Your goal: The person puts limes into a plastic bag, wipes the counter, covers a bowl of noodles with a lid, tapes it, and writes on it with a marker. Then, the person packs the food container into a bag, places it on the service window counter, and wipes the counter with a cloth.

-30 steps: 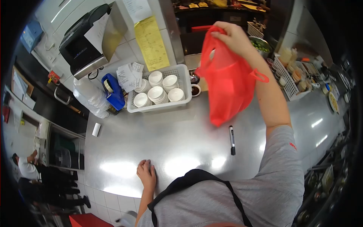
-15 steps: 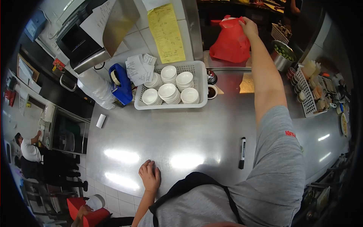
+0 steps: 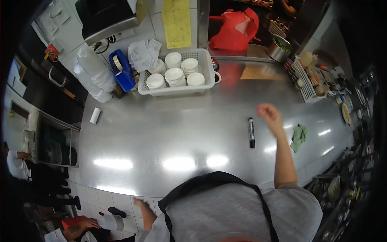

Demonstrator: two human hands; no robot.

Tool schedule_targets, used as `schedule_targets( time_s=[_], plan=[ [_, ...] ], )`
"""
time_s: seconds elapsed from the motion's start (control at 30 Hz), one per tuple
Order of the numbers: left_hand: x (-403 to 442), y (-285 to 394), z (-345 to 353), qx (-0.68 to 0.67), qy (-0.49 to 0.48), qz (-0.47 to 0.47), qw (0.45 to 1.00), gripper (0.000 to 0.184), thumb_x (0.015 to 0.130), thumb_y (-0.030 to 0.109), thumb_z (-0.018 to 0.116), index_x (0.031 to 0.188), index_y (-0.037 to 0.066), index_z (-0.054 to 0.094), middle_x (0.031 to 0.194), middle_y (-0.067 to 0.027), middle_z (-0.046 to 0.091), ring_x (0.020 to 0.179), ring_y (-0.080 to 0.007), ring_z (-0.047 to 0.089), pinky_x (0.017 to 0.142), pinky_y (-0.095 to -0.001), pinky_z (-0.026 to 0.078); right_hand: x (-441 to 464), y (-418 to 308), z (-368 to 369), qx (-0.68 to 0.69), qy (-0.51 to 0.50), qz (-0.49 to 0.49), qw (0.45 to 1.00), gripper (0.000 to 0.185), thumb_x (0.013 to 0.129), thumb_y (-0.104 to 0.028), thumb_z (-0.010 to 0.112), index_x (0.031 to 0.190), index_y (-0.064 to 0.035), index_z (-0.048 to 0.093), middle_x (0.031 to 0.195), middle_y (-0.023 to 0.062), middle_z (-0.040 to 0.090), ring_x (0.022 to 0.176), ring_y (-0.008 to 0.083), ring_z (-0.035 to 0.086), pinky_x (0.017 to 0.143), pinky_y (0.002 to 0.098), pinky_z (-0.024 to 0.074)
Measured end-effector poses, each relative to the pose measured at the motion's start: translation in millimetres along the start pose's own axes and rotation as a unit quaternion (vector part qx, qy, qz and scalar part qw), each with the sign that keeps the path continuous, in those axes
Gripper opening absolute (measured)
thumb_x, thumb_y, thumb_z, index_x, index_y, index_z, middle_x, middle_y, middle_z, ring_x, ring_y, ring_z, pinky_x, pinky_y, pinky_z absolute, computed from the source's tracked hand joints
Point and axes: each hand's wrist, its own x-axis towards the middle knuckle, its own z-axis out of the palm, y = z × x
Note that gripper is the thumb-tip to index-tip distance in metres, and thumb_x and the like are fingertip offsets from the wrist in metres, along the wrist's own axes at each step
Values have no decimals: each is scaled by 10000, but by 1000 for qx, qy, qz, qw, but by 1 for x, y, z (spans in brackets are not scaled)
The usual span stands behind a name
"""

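Note:
My right hand is raised over the steel counter, blurred, its fingers loosely curled with nothing visible in them. Just left of it lies a black-and-white marker. Beyond the counter, a red bag stands on the pass ledge, apart from both hands. Low in the view, my left hand hangs by the counter's front edge. It is small and smeared, so its fingers cannot be made out. A green cloth lies crumpled to the right of my right forearm.
At the back stands a grey basket of stacked white bowls. Beside it are a blue tape dispenser and plastic-wrapped containers. A white rack and a metal pot stand at right. Other people are at lower left.
My right hand has let go of the red bag and come back over the counter. My left hand has left the counter top and dropped to its front edge. The view has shifted.

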Motion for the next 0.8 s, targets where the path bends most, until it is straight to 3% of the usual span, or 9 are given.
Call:
schedule_targets(
  time_s=[0.07, 0.17, 0.23, 0.37, 0.5, 0.57, 0.63, 0.77, 0.8],
  plan=[
    [-8, -18, 58, -113, -213, -82, 967, 446, 883, 342, 444, 1138, -24, 446, 1075, -222, 515, 891, -351, 526, 746, -479, 438, -69, 0, 47, -47, -40, 143, 988, 128, 833, -151, 589, 922, -62, 613, 821, -4, 599, 767, 92, 555, 694, 240, 456],
    [-36, -28, 111, -176, -389, -124, 896, 432, 888, 339, 435, 1146, -7, 437, 1085, -208, 507, 909, -335, 520, 753, -471, 441, -136, -35, 107, -125, -346, 91, 926, 154, 836, -202, 586, 939, -93, 624, 908, 47, 613, 839, 146, 579, 723, 287, 476],
    [-50, -28, 129, -202, -447, -126, 862, 422, 891, 337, 429, 1151, 4, 432, 1092, -199, 502, 921, -324, 517, 758, -465, 442, -161, -58, 143, -119, -431, 104, 889, 158, 846, -188, 569, 945, -71, 605, 936, 61, 607, 883, 167, 579, 780, 296, 469],
    [-62, -17, 144, -229, -533, -117, 806, 404, 897, 333, 416, 1160, 26, 420, 1105, -180, 492, 944, -301, 509, 768, -454, 446, -192, -63, 209, -41, -473, 65, 878, 157, 848, -174, 563, 939, -47, 576, 931, 66, 589, 863, 175, 576, 760, 288, 464],
    [-54, -8, 139, -239, -595, -106, 760, 387, 904, 329, 403, 1170, 49, 409, 1118, -161, 481, 968, -279, 502, 778, -443, 449, -217, -57, 288, -25, -567, 3, 823, 141, 841, -136, 562, 944, -41, 561, 930, 71, 555, 873, 195, 564, 755, 296, 452],
    [-47, -4, 136, -244, -624, -102, 736, 378, 907, 327, 397, 1175, 60, 403, 1125, -152, 476, 980, -268, 499, 783, -438, 451, -233, -51, 329, -26, -659, -54, 750, 172, 845, -129, 553, 1004, -65, 560, 1145, 98, 494, 1039, 220, 514, 842, 314, 433],
    [-38, -4, 130, -247, -645, -91, 718, 371, 910, 325, 391, 1180, 71, 397, 1131, -143, 471, 992, -257, 495, 788, -433, 453, -252, -32, 367, -80, -654, -115, 744, 214, 820, -127, 571, 1026, -72, 549, 1241, 109, 421, 1107, 256, 465, 887, 341, 411],
    [-20, -34, 84, -241, -654, -71, 714, 356, 916, 321, 378, 1190, 94, 385, 1145, -124, 461, 1015, -235, 488, 798, -422, 456, -265, -32, 417, -120, -602, -79, 785, 289, 798, -71, 549, 1085, -77, 518, 1298, 141, 369, 1138, 307, 432, 928, 378, 387],
    [-20, -41, 67, -237, -652, -64, 718, 352, 918, 320, 375, 1192, 100, 383, 1148, -119, 458, 1021, -230, 486, 801, -419, 457, -270, -16, 424, -144, -559, -136, 805, 299, 814, -75, 520, 1113, -67, 500, 1262, 160, 406, 1112, 317, 453, 919, 387, 388]
  ],
)
